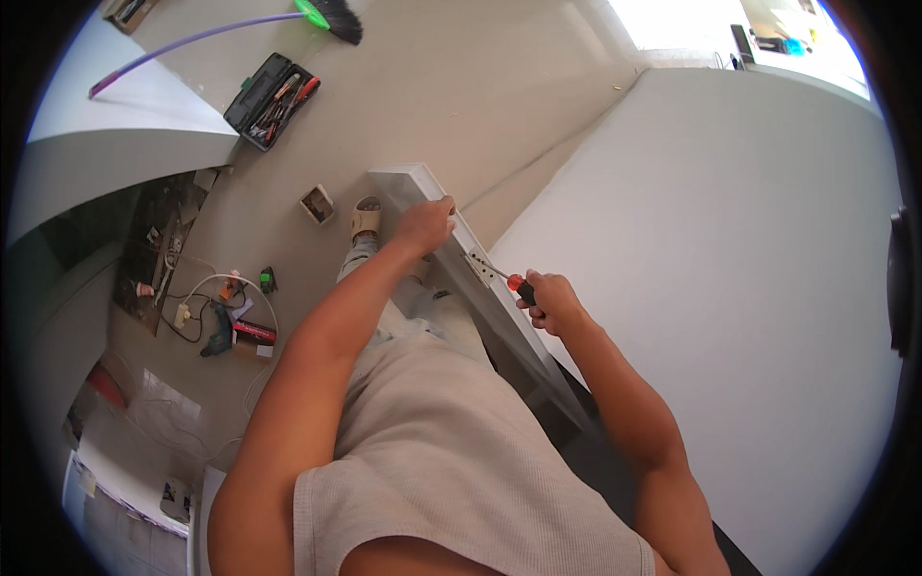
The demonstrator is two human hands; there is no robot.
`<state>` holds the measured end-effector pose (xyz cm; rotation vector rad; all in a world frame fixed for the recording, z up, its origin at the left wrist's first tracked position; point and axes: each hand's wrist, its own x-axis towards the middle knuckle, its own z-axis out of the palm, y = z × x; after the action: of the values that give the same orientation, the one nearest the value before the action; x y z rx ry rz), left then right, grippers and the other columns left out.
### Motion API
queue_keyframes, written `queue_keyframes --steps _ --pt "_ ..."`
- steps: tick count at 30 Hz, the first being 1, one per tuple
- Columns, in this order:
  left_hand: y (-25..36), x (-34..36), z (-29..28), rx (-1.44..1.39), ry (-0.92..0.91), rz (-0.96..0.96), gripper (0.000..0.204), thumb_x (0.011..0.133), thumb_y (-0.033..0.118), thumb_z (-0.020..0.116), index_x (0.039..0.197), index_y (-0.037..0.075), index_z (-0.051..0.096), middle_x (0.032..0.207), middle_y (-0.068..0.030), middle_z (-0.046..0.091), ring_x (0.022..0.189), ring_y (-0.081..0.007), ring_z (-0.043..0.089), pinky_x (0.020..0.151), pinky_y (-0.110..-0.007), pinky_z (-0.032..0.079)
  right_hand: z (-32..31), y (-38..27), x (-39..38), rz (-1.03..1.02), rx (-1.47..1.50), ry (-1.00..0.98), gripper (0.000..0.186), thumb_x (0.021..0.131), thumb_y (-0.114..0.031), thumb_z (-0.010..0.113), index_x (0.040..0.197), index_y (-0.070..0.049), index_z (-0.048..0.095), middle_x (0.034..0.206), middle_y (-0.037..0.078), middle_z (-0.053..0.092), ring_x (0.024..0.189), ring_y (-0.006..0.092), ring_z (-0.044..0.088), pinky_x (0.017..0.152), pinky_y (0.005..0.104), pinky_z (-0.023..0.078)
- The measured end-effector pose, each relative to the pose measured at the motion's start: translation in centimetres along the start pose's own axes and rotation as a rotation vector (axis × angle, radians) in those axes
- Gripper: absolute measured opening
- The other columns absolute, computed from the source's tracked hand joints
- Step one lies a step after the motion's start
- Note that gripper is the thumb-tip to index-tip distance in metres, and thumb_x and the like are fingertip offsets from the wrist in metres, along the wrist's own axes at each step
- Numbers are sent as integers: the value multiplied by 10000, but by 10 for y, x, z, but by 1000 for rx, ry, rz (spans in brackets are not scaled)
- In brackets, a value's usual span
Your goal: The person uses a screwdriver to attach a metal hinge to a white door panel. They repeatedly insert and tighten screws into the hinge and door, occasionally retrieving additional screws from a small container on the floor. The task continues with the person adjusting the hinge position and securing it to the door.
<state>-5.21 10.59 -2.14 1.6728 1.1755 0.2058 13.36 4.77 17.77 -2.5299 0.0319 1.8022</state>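
A long white door-like panel [526, 334] stands on edge in front of me, its narrow side facing up. My left hand [427, 228] is closed around the panel's upper edge, towards its far end. Set into that edge, nearer to me, is a metal hinge plate [478, 271] with dark screw holes or screws. My right hand [549, 303] grips a screwdriver [516, 281] with a red and black handle. Its thin shaft slants left to the hinge plate, and the tip lies at the plate's upper part. Whether it sits in a screw is too small to tell.
At right is a large white surface [711, 240]. A small box [316, 204] stands on the floor left of my foot. Further off lie an open toolbox [272, 101] and a broom [211, 36]. A power drill [219, 331], cables and a tape measure [268, 279] lie at left.
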Motion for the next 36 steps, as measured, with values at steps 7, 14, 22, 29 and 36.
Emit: queue_keyframes --steps 7,14,22,29,36 --pt "3 4 -1 -6 -26 20 259 823 227 686 994 72 566 933 -154 671 913 -357 638 778 -468 492 12 45 -7 -896 -1616 368 358 914 -277 593 1087 26 513 813 176 614 665 271 646 514 368 487" --pt "5 3 2 -18 7 -11 260 831 230 675 1011 84 557 920 -147 674 907 -354 640 776 -468 492 -10 2 8 -172 -407 58 336 911 -277 588 1093 -2 521 837 190 633 723 222 652 568 369 504" --pt "0 5 8 8 -2 24 241 839 217 663 1012 85 559 913 -147 675 899 -355 644 772 -468 497 21 40 -19 -882 -1829 361 278 893 -121 537 1160 -56 490 930 161 610 776 300 657 665 416 538" --pt "-2 -2 6 12 -30 -16 200 849 198 635 1003 86 572 912 -161 675 904 -365 644 777 -474 499 10 11 -6 -218 -574 117 416 891 -316 623 1100 40 568 795 161 631 621 208 615 583 383 529" --pt "17 7 44 208 -191 176 254 916 198 453 1101 100 597 1126 -157 657 1020 -348 650 819 -498 523 22 51 -14 -652 -1441 476 322 869 -205 551 1161 -77 504 946 234 605 822 371 663 666 503 531"
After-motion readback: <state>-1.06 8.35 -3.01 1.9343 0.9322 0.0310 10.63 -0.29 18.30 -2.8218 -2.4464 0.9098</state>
